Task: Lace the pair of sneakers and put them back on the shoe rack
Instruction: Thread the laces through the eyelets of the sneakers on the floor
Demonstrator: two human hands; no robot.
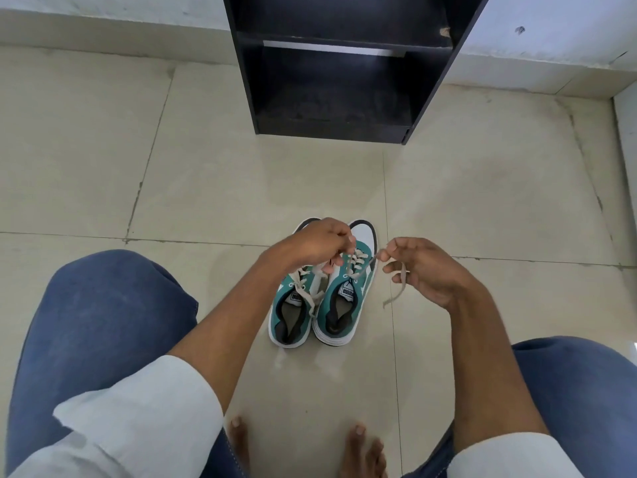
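Two teal and white sneakers stand side by side on the tiled floor, toes pointing away from me. The right sneaker (pixel 344 305) has a beige lace (pixel 396 294) threaded through its eyelets. My left hand (pixel 320 241) pinches one end of that lace above the toe area. My right hand (pixel 424 270) pinches the other end to the right of the shoe, and the loose tail hangs down below my fingers. The left sneaker (pixel 293 312) has its own lace lying loosely over the tongue; my left hand hides its front part.
A black shoe rack (pixel 344 63) with open shelves stands against the wall straight ahead, beyond the sneakers. My knees in blue jeans frame the view left and right, and my bare toes (pixel 358 443) rest on the floor near the bottom edge.
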